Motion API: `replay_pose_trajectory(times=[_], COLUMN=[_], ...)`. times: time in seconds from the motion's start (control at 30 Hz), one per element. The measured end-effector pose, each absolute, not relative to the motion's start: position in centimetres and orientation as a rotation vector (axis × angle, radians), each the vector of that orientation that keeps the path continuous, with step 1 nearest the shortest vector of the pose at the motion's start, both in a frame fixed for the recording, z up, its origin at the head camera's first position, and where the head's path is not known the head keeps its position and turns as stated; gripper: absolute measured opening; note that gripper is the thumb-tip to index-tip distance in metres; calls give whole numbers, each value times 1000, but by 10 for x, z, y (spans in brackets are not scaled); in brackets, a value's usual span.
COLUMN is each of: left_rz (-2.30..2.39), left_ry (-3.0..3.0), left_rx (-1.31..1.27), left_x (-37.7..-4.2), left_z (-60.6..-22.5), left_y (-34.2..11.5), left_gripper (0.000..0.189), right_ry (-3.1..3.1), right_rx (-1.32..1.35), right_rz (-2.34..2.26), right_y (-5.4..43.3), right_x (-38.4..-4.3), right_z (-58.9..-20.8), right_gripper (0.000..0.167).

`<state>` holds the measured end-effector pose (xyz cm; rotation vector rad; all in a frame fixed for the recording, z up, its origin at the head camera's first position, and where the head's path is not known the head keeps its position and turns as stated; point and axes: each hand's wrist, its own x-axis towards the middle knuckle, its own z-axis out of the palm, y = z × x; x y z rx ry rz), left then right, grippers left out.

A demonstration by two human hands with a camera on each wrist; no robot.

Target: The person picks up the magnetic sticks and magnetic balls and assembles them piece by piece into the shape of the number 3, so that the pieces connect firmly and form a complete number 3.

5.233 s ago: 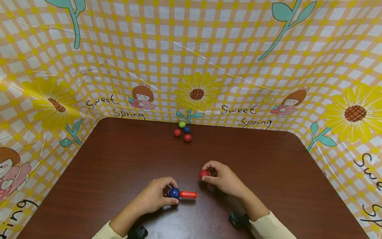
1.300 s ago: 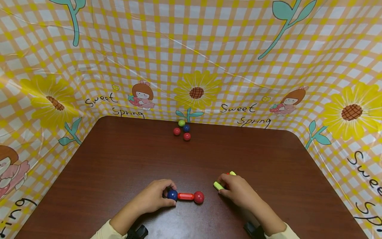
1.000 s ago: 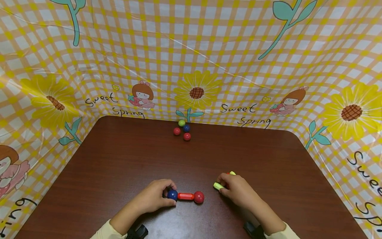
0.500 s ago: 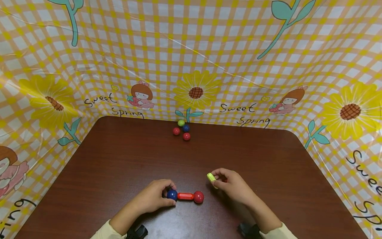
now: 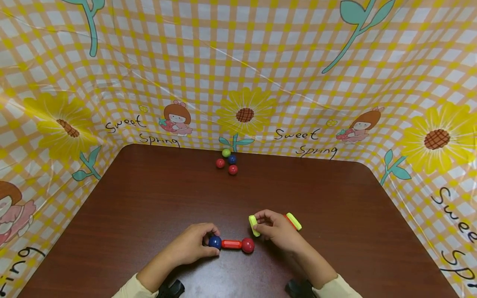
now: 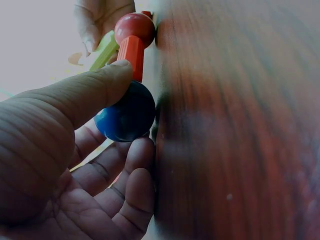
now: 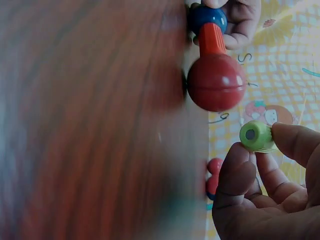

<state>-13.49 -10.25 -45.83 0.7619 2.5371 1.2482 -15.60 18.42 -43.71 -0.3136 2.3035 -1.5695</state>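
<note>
My left hand (image 5: 191,246) holds a blue ball (image 5: 215,242) between thumb and fingers on the table. A red ribbed rod (image 5: 232,244) joins that ball to a red ball (image 5: 247,245), all in one line. My right hand (image 5: 281,229) pinches a yellow-green rod (image 5: 254,225) just behind the red ball, apart from it. In the right wrist view, the rod (image 7: 257,136) shows a grey disc in its end, and a seam runs around the red ball (image 7: 216,82). The left wrist view shows the thumb lying over the blue ball (image 6: 127,115).
Beyond my right hand lie another yellow-green rod (image 5: 294,221) and a red rod (image 5: 292,222), partly hidden. Two red balls (image 5: 232,170), a blue ball (image 5: 232,159) and a green ball (image 5: 226,153) sit at the back edge of the brown table (image 5: 167,186). A patterned cloth (image 5: 298,99) surrounds it.
The red ball, earlier in my right hand, now sits on the red rod's end. My right hand has picked up a yellow-green rod and carried it left. My left hand stays on the blue ball.
</note>
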Motion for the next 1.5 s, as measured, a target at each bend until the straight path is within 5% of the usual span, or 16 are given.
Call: replay_pose_trajectory(times=[1.5], left_rz=[1235], left_ry=[2529], left_rx=[752], left_x=[-138], left_z=[-457], left_y=[-102], left_gripper=[31], right_ry=[2004], right_rx=[-158], right_rz=[-1814], right_y=[168], right_x=[-153], right_z=[-455], right_gripper=[36])
